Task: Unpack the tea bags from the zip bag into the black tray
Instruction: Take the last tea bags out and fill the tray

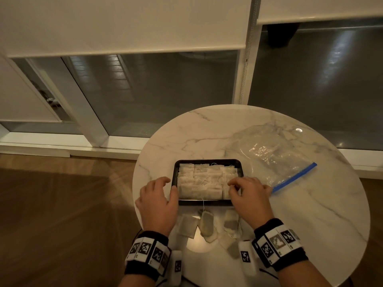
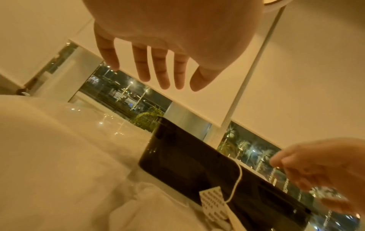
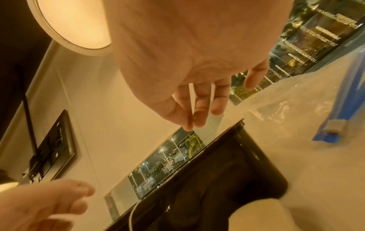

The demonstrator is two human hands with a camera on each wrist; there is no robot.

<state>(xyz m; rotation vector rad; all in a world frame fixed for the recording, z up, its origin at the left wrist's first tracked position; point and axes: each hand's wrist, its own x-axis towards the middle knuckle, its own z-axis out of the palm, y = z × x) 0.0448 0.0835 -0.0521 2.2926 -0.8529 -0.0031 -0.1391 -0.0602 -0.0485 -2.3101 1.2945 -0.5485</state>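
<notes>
Many tea bags [image 1: 207, 181] fill the tray [image 1: 207, 202]; my right hand [image 1: 248, 195] pinches something thin at its right edge, my left hand [image 1: 157, 201] loosely spread beside its left rim.

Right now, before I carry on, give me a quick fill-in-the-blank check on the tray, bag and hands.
1. The tea bags inside the black tray lie in ____.
2. The zip bag with its blue seal lies ____ of the tray.
3. Loose tea bags lie on the table between the tray and the ____.

Missing: rows; right; wrists
</notes>
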